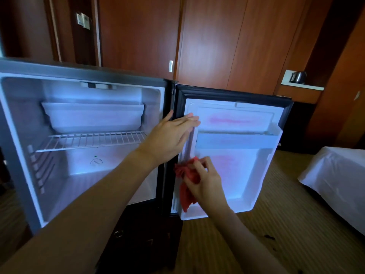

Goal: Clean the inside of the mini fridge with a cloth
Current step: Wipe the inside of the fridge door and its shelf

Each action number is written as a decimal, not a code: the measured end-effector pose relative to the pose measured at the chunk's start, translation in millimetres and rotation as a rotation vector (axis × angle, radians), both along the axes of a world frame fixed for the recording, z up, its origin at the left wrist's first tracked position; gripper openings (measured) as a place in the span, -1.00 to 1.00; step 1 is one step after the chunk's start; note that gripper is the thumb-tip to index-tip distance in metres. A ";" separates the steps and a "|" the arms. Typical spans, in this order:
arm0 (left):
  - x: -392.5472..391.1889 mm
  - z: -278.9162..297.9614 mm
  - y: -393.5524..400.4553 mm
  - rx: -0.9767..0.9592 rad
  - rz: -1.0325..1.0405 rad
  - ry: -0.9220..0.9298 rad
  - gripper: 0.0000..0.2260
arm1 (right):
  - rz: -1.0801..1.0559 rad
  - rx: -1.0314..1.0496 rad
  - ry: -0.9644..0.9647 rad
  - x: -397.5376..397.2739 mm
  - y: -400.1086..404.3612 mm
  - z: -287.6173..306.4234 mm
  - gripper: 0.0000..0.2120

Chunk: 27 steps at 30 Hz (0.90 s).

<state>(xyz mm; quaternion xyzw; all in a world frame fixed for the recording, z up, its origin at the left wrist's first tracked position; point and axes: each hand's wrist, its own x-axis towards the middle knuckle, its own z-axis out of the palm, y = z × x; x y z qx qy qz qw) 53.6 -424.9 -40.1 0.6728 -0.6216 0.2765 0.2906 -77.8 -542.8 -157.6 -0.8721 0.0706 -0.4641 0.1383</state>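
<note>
Two hands work at the open door [233, 155]: my left hand [173, 133] lies flat, fingers straight, bracing its inner edge, while my right hand [205, 180] grips the bunched cloth [186, 175] against the liner's lower left. The step in hand looks like wiping the door liner. Next I judge the fridge [21, 135] cavity still needs the cloth.

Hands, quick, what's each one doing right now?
Left hand: open, fingers straight against the fridge door edge.
Right hand: gripping the red cloth.

glossy wood panels [227, 40], red fabric cloth [187, 175], wire shelf [92, 140]
</note>
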 end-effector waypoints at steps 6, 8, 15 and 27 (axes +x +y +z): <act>-2.4 -1.6 -2.1 -0.024 -0.011 0.038 -0.67 | 0.110 0.091 0.281 -17.8 8.7 -64.8 -0.70; -2.3 -2.7 -3.2 -0.035 -0.019 0.052 -0.68 | 0.075 0.083 0.217 -15.1 2.8 -39.6 -0.74; -3.1 -2.1 -5.0 -0.055 -0.012 0.060 -0.70 | 0.016 0.070 -0.077 5.4 -2.9 30.4 -0.82; 2.4 -8.3 -8.1 -0.084 -0.021 0.027 -0.70 | 0.097 0.165 0.270 -23.8 5.7 -84.6 -0.77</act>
